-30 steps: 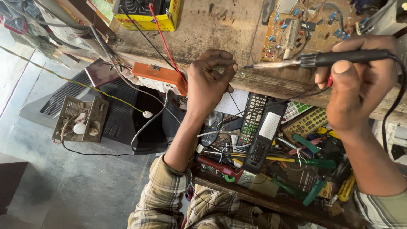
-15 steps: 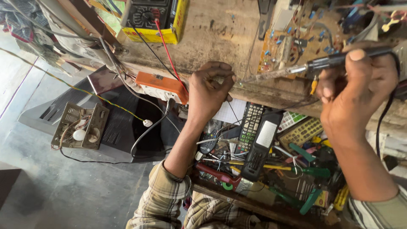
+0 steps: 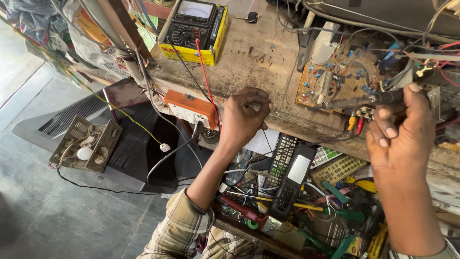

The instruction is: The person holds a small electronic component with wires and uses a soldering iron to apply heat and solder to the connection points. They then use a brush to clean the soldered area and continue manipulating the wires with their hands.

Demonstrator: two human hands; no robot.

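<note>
On the workbench [image 3: 258, 52]: one circuit board [image 3: 335, 79], one soldering iron [image 3: 369, 100], one multimeter [image 3: 194, 29].

Right hand [image 3: 400, 139] gripping a soldering iron [image 3: 364, 100], tip at a brown circuit board [image 3: 335, 79] on the worn wooden counter [image 3: 261, 52], left hand [image 3: 244, 117] closed at the counter's edge, yellow-cased multimeter [image 3: 194, 29] behind, remote controls [image 3: 290, 177] and tools below.

yellow meter case [image 3: 191, 53], orange socket box [image 3: 188, 109], plaid sleeve [image 3: 181, 229]
</note>
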